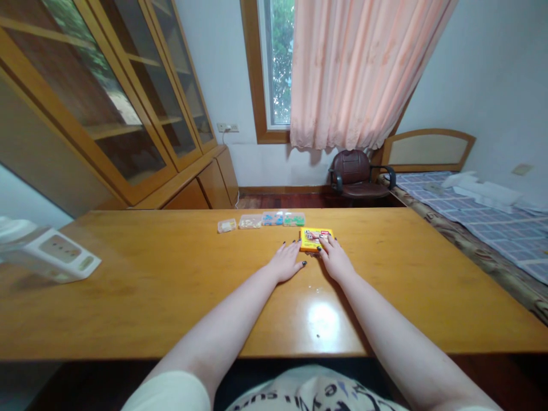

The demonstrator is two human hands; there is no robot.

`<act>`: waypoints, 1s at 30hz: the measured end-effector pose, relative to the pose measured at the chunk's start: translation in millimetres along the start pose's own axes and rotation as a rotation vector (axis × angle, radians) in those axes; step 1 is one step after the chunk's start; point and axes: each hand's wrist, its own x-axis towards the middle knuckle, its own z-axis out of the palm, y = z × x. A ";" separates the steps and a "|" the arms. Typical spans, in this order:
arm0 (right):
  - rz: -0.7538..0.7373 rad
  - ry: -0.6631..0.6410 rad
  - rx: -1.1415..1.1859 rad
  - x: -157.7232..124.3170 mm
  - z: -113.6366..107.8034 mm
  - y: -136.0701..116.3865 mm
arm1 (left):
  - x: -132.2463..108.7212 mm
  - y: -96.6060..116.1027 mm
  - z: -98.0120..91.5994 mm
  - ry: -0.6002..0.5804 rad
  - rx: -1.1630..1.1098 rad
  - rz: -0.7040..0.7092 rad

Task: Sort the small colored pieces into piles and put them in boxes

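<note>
A yellow box (pixel 311 233) with red and dark print lies flat on the wooden table. My left hand (pixel 286 264) rests palm down at the box's left side, fingers stretched out and thumb apart. The tips of its fingers are close to the box edge; whether they touch it I cannot tell. My right hand (pixel 336 260) lies with its fingers spread over the right part of the box, thumb near the front edge. Behind the box stand clear plastic cases in a row: one with green pieces (pixel 294 219), one with blue pieces (pixel 273 218), one with pale pieces (pixel 250 221), and a smaller case (pixel 226 226).
The wooden table (pixel 171 285) spans the width in front of me. A white appliance (pixel 55 257) stands at its left end. Beyond are a glass-door cabinet (pixel 188 162), a pink curtain (pixel 355 68), a brown armchair (pixel 355 174) and a bed (pixel 479 211) on the right.
</note>
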 end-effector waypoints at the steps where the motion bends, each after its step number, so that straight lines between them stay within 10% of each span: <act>1: -0.002 -0.006 0.007 -0.3 -0.1 -0.3 | -5.8 0.7 2.2 -0.006 0.007 0.001; 9: -0.095 -0.074 0.050 -2.7 7.4 -10.4 | -61.5 12.3 13.5 -0.093 0.081 0.066; 21: -0.152 -0.084 0.492 1.0 15.0 -25.3 | -54.6 10.2 7.4 0.000 -0.033 0.139; 30: 0.045 -0.114 0.146 -27.6 14.7 -31.7 | -28.3 -22.7 -22.0 0.247 0.005 -0.026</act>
